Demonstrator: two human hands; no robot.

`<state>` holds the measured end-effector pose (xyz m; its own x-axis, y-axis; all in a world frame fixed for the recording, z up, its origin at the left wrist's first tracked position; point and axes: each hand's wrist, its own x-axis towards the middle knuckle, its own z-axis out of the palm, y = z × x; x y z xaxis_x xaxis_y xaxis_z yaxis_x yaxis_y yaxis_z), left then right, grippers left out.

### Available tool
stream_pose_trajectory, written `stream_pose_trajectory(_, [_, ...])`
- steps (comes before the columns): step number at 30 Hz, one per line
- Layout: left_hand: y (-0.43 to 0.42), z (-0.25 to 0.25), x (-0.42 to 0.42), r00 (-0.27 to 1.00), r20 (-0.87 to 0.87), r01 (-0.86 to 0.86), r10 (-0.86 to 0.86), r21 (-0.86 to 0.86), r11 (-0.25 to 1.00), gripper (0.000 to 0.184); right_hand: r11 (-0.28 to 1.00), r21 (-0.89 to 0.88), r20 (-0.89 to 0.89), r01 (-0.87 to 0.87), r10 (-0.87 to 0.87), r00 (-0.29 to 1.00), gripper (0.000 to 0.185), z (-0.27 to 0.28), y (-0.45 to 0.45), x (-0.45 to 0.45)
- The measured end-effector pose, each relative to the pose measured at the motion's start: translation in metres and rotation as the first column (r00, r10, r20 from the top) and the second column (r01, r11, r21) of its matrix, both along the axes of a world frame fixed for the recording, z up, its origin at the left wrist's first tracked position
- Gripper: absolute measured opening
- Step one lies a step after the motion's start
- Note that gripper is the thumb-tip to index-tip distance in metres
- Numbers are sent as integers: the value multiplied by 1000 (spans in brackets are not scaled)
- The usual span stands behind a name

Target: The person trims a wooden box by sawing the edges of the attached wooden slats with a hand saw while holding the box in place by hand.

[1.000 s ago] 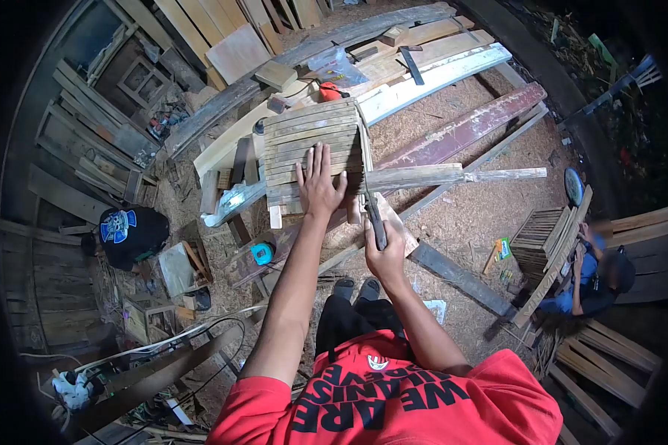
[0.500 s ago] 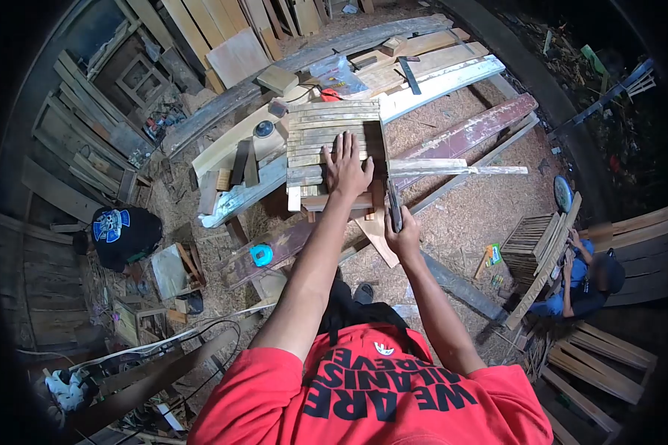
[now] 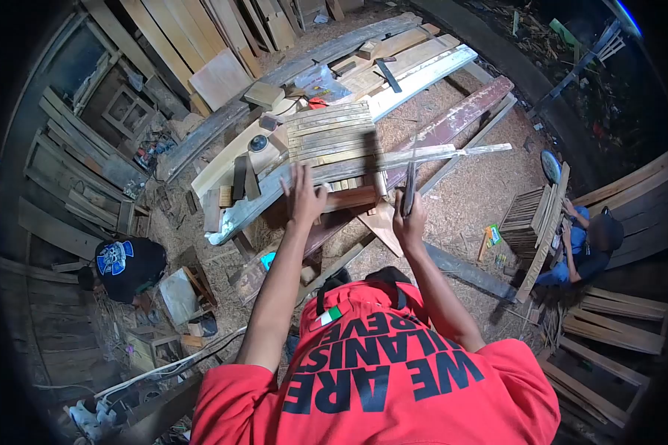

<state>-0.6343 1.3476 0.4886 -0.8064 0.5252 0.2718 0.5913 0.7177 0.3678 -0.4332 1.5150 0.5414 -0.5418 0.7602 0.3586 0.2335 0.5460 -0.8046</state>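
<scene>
My left hand (image 3: 302, 199) is at the left end of a long wooden slat (image 3: 412, 156), its fingers spread and slightly blurred. Whether the fingertips press on the slat is unclear. The slat crosses the near part of a slatted wooden panel (image 3: 330, 130) and juts out to the right. Below it, a row of slat ends and a reddish-brown wooden rail (image 3: 349, 199) show. My right hand (image 3: 410, 219) is closed around a handsaw (image 3: 410, 189), seen nearly edge-on and pointing away from me, just right of the panel and apart from it.
Planks and a dark square (image 3: 388, 76) lie beyond the panel. A round black object (image 3: 258, 143) and wood blocks sit to its left. One person (image 3: 130, 268) crouches at left; another (image 3: 597, 241) handles a board at right. Sawdust covers the ground.
My left hand has drawn back from flat on the panel to the slat's left end. The slat now slants, exposing slat ends below. The saw has moved right, away from the panel's edge.
</scene>
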Motion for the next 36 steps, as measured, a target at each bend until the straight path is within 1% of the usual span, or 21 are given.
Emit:
stream_pose_trajectory(2, [-11,-9,-7,983,129,-155,133,179,972,81,1000,-9,-48,25,-26,999,27,2,9,-12])
stream_pose_trajectory(3, [-16,-16,-12,961,201,-240,191,258,936,82,999,-17,8,44,-44,999,29,-1,14,-18])
stream_pose_trajectory(4, [-12,-24,-20,947,276,-282,166,463,840,70,998,-22,61,60,-59,996,30,-8,20,-25])
stream_pose_trajectory(7, [-15,-15,-32,682,726,-407,93,271,872,58,999,12,176,47,-48,983,34,-20,27,-39])
stream_pose_trajectory(8, [-11,-30,-35,724,676,-452,135,317,834,52,999,27,205,22,-27,978,36,-22,28,-42])
stream_pose_trajectory(11, [-10,-35,-36,621,777,-571,108,353,741,60,999,14,185,-47,43,982,43,-28,32,-54])
stream_pose_trajectory(12, [-12,-28,-36,567,819,-594,87,333,733,74,998,12,202,-63,59,978,44,-34,36,-60])
stream_pose_trajectory(15, [-5,-29,-44,424,903,-679,72,265,685,84,997,24,251,-73,64,966,41,-56,43,-71])
stream_pose_trajectory(16, [-1,-18,-40,448,882,-684,146,234,691,91,996,17,238,-88,82,968,41,-63,46,-74])
stream_pose_trajectory(17, [3,-10,-29,441,878,-698,188,204,686,87,995,11,224,-104,99,970,41,-70,50,-76])
stream_pose_trajectory(19, [7,-17,-16,569,813,-650,120,357,671,83,994,-42,231,-105,112,966,42,-56,56,-78])
stream_pose_trajectory(20, [12,-21,-9,627,756,-657,188,384,649,76,992,-62,244,-107,119,962,42,-53,64,-79])
stream_pose_trajectory(21, [13,-3,4,600,779,-667,183,361,652,71,991,-84,263,-106,125,957,42,-52,68,-77])
stream_pose_trajectory(23, [10,-15,15,579,765,-713,281,309,629,68,985,-115,292,-127,156,944,33,-37,67,-78])
stream_pose_trajectory(24, [5,-22,23,582,780,-722,229,366,587,69,984,-114,310,-134,164,937,33,-37,65,-77])
stream_pose_trajectory(27, [-15,-7,52,536,787,-795,304,350,496,72,974,-109,302,-200,225,926,34,-32,49,-76])
stream_pose_trajectory(29, [-36,-45,55,514,777,-839,363,367,401,72,950,-189,313,-249,299,901,36,-36,42,-78])
stream_pose_trajectory(30, [-43,-61,58,497,774,-859,392,373,351,72,946,-163,304,-281,319,898,37,-41,36,-82])
stream_pose_trajectory(31, [-48,-31,71,446,809,-887,383,342,309,74,945,-139,294,-295,324,899,29,-38,27,-83])
stream_pose_trajectory(33, [-69,-4,87,431,862,-896,268,373,239,74,884,-186,196,-429,462,865,29,-39,9,-91])
stream_pose_trajectory(36, [-87,-30,89,352,799,-936,488,291,199,69,853,-160,140,-497,518,844,29,-47,-3,-101])
